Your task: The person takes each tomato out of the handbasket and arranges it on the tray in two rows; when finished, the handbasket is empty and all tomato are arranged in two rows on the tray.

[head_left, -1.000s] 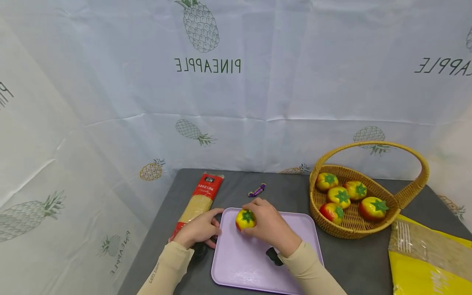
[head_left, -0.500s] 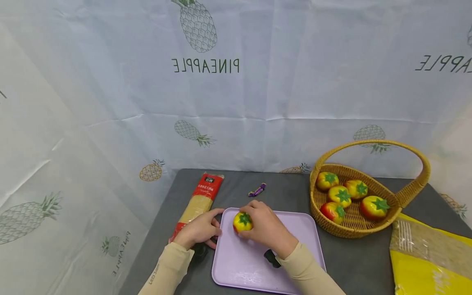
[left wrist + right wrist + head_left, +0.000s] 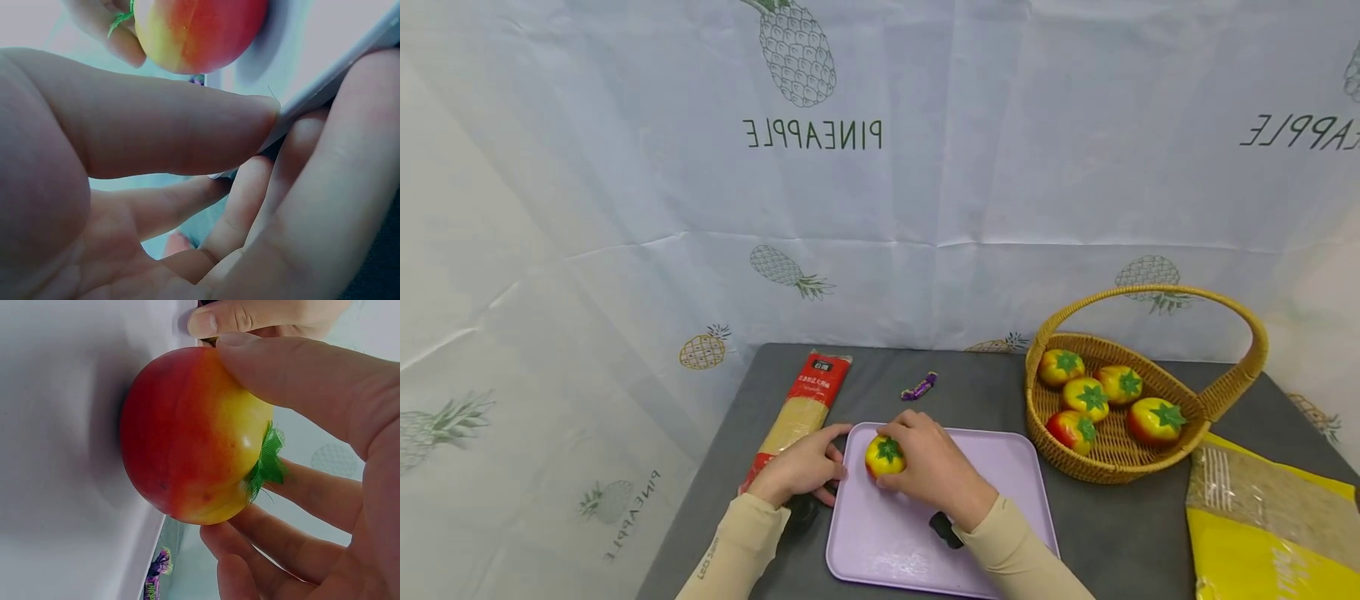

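My right hand (image 3: 928,462) grips a red-and-yellow artificial tomato (image 3: 883,457) with a green leafy top, over the far left corner of the lilac tray (image 3: 910,542). In the right wrist view the thumb lies on one side of the tomato (image 3: 194,437) and fingertips touch the other; its red underside is close to the tray floor. My left hand (image 3: 805,465) pinches the tray's left rim. The left wrist view shows the thumb (image 3: 187,125) on the rim, with the other fingers curled along the outside and underneath.
A wicker basket (image 3: 1105,471) with several similar tomatoes stands at the right, its tall handle arched above. Beside it lies a yellow bag (image 3: 1262,533). A red spaghetti packet (image 3: 801,408) lies behind my left hand, and a purple-wrapped candy (image 3: 919,387) beyond the tray.
My right hand has shifted slightly left and nearer with the tomato, toward the tray's left rim. My left hand keeps its hold on the rim.
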A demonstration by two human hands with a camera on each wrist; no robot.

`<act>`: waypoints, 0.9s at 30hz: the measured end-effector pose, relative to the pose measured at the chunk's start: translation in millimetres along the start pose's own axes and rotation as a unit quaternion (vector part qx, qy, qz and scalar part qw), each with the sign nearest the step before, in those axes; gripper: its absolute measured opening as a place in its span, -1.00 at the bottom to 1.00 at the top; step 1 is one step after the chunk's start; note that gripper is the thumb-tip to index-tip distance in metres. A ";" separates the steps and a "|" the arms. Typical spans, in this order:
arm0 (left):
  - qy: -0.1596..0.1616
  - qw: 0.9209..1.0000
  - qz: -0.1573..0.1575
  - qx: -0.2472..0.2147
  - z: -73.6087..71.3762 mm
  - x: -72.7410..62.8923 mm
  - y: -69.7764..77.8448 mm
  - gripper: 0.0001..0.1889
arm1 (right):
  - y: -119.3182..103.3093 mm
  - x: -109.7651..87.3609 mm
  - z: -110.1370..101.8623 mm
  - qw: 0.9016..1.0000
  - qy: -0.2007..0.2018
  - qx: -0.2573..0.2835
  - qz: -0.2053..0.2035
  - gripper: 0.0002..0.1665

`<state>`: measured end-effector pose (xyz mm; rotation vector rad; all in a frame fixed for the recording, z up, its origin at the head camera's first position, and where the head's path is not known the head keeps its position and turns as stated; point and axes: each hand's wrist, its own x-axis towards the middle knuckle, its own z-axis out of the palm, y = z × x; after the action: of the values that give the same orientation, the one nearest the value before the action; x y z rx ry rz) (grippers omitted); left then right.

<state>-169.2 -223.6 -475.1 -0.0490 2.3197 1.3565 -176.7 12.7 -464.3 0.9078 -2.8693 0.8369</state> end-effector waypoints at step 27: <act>0.001 1.000 0.006 0.005 1.4 2.1 -2.3 -0.24 | -0.5 -2.2 0.4 1.000 -0.005 -0.003 -0.005 -0.19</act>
<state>-170.0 -223.2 -478.3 -0.0337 2.3317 1.3495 -174.6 13.3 -464.7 0.9290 -2.8710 0.8261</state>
